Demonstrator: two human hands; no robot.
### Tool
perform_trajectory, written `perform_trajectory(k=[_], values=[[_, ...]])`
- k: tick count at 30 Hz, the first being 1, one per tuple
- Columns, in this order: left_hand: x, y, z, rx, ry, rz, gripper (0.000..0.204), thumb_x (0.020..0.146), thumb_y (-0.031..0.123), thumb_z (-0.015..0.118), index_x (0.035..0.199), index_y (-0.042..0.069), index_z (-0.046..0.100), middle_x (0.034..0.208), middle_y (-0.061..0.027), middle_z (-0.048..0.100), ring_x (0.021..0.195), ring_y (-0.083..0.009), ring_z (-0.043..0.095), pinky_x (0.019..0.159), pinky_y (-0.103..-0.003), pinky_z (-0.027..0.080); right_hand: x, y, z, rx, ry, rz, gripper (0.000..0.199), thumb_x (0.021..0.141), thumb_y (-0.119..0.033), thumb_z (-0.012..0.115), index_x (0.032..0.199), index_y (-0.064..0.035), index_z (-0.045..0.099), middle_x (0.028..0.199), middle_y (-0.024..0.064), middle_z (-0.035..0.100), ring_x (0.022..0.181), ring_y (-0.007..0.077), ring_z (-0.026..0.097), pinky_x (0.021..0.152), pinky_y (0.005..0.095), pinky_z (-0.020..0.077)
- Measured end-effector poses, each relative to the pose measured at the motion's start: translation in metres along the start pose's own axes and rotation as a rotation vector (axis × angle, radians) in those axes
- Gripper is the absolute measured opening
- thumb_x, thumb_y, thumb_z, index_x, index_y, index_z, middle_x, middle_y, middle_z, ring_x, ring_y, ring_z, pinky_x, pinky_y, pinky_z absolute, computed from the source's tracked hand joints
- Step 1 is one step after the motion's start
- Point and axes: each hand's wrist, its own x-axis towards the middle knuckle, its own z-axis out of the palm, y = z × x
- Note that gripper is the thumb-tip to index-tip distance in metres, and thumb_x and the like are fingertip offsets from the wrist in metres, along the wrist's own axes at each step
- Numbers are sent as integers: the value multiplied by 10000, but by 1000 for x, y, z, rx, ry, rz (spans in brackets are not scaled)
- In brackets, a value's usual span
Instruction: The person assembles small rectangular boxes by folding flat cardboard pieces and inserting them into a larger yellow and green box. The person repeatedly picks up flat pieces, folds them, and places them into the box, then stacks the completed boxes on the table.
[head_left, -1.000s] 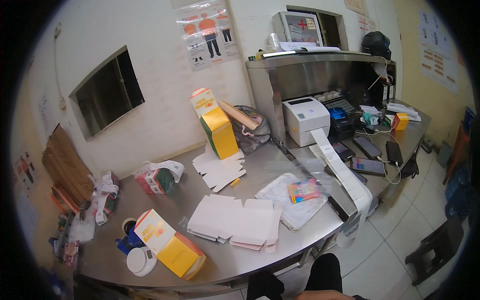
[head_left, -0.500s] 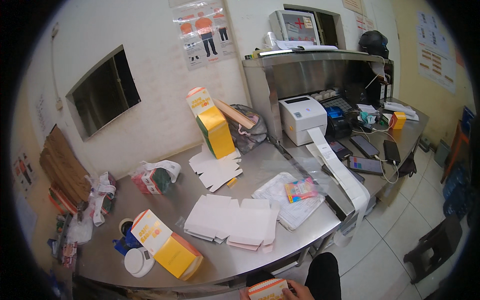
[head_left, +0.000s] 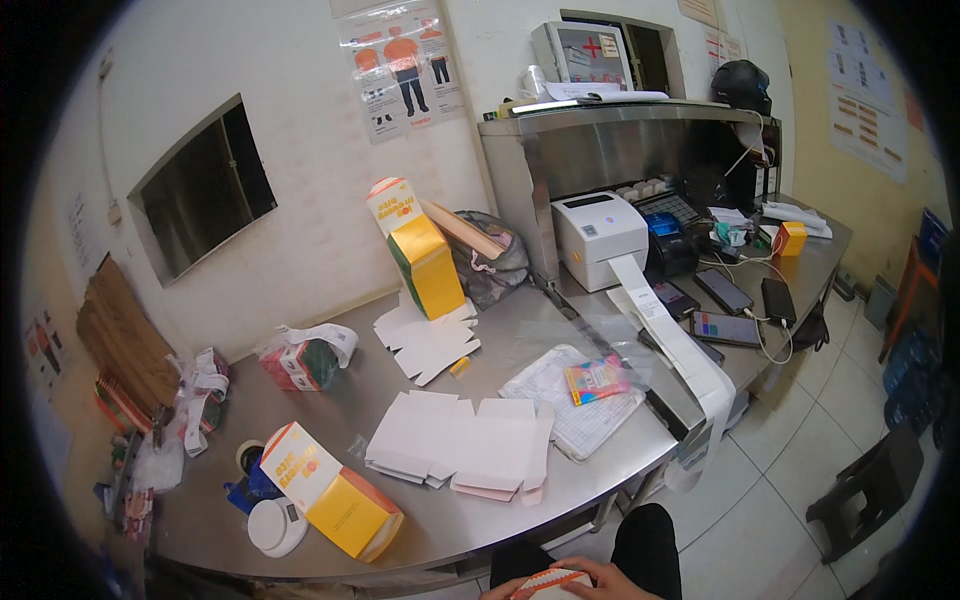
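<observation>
Curved stainless-steel table (head_left: 480,520) carries all items. Tall yellow, white and green carton (head_left: 418,250) stands upright at the wall; a like carton (head_left: 330,490) lies on its side at the near edge, contents of both not visible. Stack of flat white die-cut box blanks (head_left: 465,445) lies between. Small orange-and-white box (head_left: 548,585) sits at the lower edge, below the table rim, cut off by the frame. Right hand (head_left: 615,580) grasps it; left hand (head_left: 500,590) barely shows, grip cannot be told.
</observation>
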Motion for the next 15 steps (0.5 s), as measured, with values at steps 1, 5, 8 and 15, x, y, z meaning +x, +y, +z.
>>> perform_trajectory(k=[1,5,8,15], values=[[1,3,-2,-38,-70,-17,287,946,112,491,1202,-10,537,1080,-78,607,992,-148,541,857,-262,435,0,-2,0,42,32,-46,267,895,-185,559,1075,6,609,990,126,661,957,201,604,842,324,458],[3,13,6,3,1,57,278,946,130,496,1177,-14,551,1090,-85,608,994,-157,547,859,-275,439,1,-4,0,61,-99,44,263,905,-188,544,1072,6,605,968,111,656,936,174,594,845,313,450],[3,17,13,55,43,73,270,945,140,502,1156,-18,563,1097,-90,609,993,-163,551,859,-284,441,4,-1,0,76,6,46,270,911,-187,535,1092,5,593,972,99,649,924,159,586,836,307,454],[-1,18,14,21,188,-40,261,942,163,515,1105,-26,590,1112,-103,612,992,-177,560,860,-303,447,10,-3,-3,162,102,-48,356,910,-208,551,1207,-13,522,1125,96,595,996,159,553,871,316,449]])
